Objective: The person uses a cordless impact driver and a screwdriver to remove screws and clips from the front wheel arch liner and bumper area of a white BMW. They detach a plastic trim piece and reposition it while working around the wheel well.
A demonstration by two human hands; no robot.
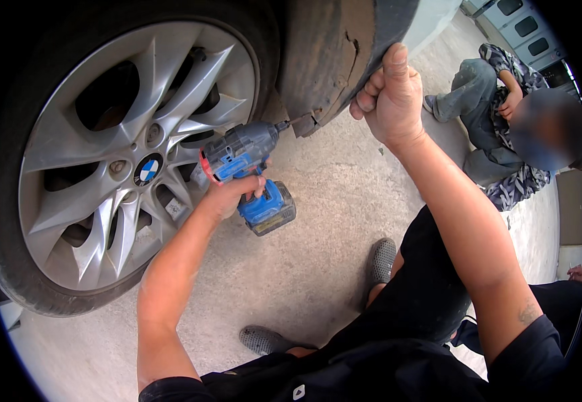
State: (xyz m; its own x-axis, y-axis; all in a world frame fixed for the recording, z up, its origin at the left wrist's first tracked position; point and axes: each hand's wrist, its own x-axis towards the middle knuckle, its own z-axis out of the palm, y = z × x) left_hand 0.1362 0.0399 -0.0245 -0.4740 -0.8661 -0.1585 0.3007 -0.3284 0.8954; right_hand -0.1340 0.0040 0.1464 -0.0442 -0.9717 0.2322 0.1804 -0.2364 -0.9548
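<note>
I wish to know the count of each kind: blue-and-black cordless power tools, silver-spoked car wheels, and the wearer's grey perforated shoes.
Blue-and-black cordless power tool: 1
Silver-spoked car wheel: 1
Wearer's grey perforated shoes: 2
Total: 4

The left hand (232, 194) grips a power driver (245, 149) beside the wheel (147, 167), tip at the bumper's (321, 57) torn corner; the right hand (398, 104) curls at its edge.

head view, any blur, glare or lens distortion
Head view: a black rounded border frames the fisheye picture; head view: bright highlights show on the silver wheel; head view: the blue power tool looks fairly sharp, while a blurred patch covers the head of the person in the patterned top.
</note>
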